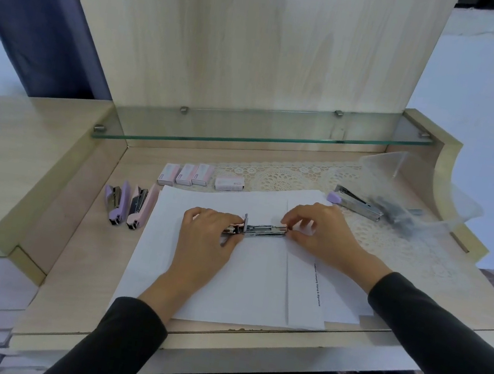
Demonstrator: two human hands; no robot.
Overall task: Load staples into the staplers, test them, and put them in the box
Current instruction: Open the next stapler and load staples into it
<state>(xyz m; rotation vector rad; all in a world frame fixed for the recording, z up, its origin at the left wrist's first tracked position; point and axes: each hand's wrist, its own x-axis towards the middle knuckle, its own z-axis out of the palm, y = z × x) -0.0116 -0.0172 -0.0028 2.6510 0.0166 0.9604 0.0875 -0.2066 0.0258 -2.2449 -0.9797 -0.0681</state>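
Now the left hand (210, 232) grips the opened stapler (264, 231) on the paper sheets (225, 275); the right hand (319, 230) pinches its metal rail end. Better hold the base steady and seat staples straight.

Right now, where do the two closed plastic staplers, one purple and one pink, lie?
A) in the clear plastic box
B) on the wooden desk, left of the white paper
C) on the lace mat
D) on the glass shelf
B: the purple plastic stapler and the pink plastic stapler lie side by side on the wooden desk, left of the white paper sheets.
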